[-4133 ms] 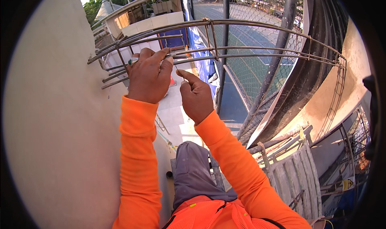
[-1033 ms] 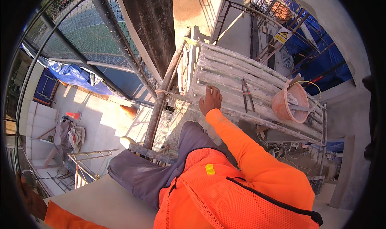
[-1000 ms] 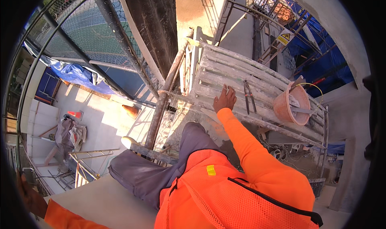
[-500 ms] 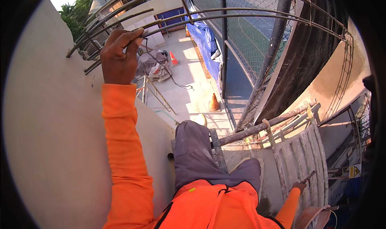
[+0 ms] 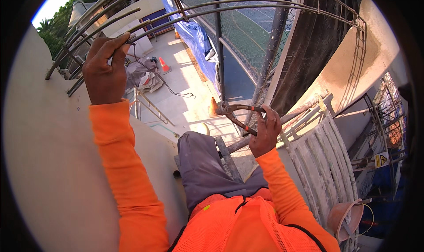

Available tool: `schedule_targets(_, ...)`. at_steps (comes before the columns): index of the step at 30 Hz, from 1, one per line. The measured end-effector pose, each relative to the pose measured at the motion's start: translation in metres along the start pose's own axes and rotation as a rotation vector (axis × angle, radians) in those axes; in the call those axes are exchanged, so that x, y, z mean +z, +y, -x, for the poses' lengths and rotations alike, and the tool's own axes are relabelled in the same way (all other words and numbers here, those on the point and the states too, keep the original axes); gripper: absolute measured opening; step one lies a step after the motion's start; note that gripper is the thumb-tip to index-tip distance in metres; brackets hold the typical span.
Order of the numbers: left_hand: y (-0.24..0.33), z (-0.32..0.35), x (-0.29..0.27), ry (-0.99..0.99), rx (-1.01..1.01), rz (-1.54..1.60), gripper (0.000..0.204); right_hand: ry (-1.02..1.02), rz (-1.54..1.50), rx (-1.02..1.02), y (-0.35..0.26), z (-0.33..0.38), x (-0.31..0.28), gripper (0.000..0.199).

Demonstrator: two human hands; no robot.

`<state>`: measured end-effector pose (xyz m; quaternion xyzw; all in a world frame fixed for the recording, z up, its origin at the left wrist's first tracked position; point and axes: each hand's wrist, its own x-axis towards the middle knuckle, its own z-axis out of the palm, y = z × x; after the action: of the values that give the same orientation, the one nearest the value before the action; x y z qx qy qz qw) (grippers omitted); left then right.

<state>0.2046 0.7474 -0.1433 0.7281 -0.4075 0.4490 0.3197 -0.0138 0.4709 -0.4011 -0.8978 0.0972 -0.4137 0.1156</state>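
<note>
My left hand [image 5: 106, 68] is raised at the upper left, its thumb and forefinger pinched together against the curved steel rods [image 5: 201, 9]. A thin dark wire [image 5: 134, 51] hangs beside those fingertips; what lies between them is hidden. In my right hand [image 5: 266, 130] is a pair of pincers [image 5: 232, 110], gripped by the handles, which stand apart. Their dark head points left, toward the middle of the view and below the rods. The rods arch across the top, and short crosspieces join them into a cage.
A pale wall [image 5: 57, 154] rises at my left. Slatted grey planking [image 5: 324, 159] and a bucket [image 5: 342, 219] are at lower right, beside a metal pipe [image 5: 304, 113]. Far below are a traffic cone [image 5: 164, 65], a blue tarp [image 5: 194, 35] and chain-link fencing [image 5: 247, 44].
My right hand has come up from the planking at lower right to the middle, carrying the pincers. My left hand stays pinched at the rods while the whole view has shifted.
</note>
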Motion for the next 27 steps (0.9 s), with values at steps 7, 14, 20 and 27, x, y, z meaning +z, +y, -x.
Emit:
schedule_targets(7,-0.002,0.0,0.0,0.015,-0.014,0.053,0.022,-0.163,-0.627,0.021,-0.071,-0.056,0.021,0.079)
schedule_targets(14,-0.001,0.0,-0.004,-0.043,-0.048,-0.027,0.022,-0.385,-1.231,0.077,-0.135,-0.111,0.045,0.067)
schedule_targets(20,-0.001,0.0,-0.003,-0.002,-0.016,0.029,0.027,-0.487,-1.29,0.123,-0.164,-0.123,0.041,0.068)
schedule_targets(27,-0.002,0.0,-0.008,-0.076,-0.042,0.038,0.026,-0.32,-1.032,-0.003,-0.165,-0.121,0.055,0.067)
